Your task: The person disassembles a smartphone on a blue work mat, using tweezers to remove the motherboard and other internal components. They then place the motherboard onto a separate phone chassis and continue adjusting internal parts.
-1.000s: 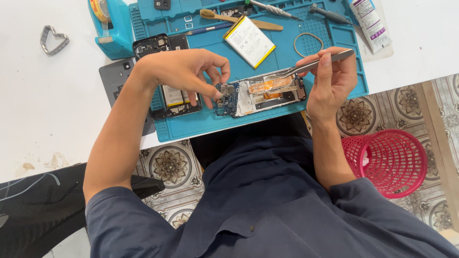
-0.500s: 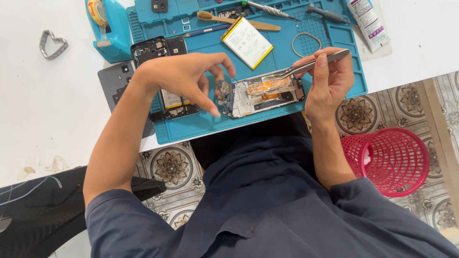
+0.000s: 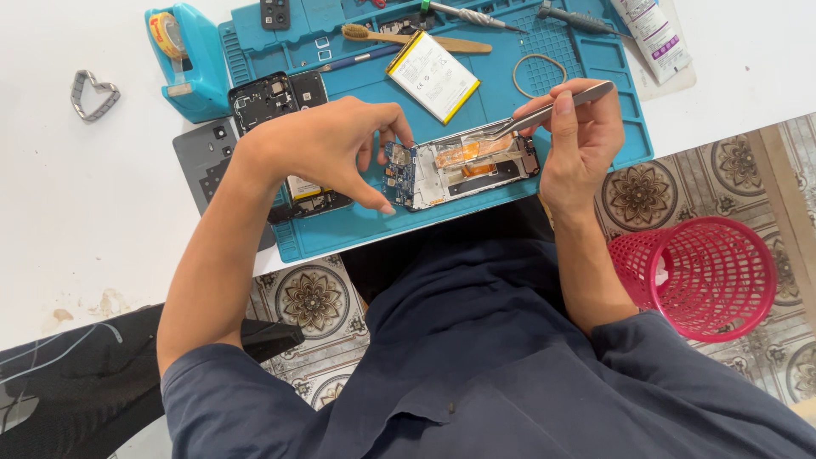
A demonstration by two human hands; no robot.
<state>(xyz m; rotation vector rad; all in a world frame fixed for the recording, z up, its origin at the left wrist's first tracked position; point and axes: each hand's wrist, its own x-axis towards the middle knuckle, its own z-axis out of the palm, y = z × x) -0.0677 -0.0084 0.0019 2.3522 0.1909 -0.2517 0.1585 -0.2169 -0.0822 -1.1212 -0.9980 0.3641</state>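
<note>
Blue mat (image 3: 595, 93) on a white bench (image 3: 85, 221), and on its near edge sits an opened phone (image 3: 463, 166), back cover off, with the board at its left end and orange flex in the middle. The left hand (image 3: 327, 144) is curled around the left end of the phone, thumb on the near corner and fingertips on the far edge, so its grip is closed loosely on the frame. The right hand (image 3: 578, 140) pinches a pair of metal tweezers (image 3: 552, 106) between thumb and fingers; the tips point left and come down onto the phone's far edge near the orange flex. Can't tell whether the tips have hold of anything.

Other stuff around: a white battery (image 3: 433, 75) with a yellow edge lies on the mat just far of the phone, and a rubber ring (image 3: 537, 75) sits right of it. A wooden brush (image 3: 416, 37) and two screwdrivers (image 3: 476, 15) are along the far side. A second stripped phone (image 3: 276, 98) sits partly under the left wrist, with a grey back cover (image 3: 204, 157) on the left, half off the mat. A blue tape dispenser (image 3: 183, 59) is at the mat's far left corner, with a metal heart-shaped piece (image 3: 92, 92) further left on the bench. A white tube (image 3: 650, 34) lies far right. Down on the tiled floor at the right stands a pink mesh basket (image 3: 705, 276).
</note>
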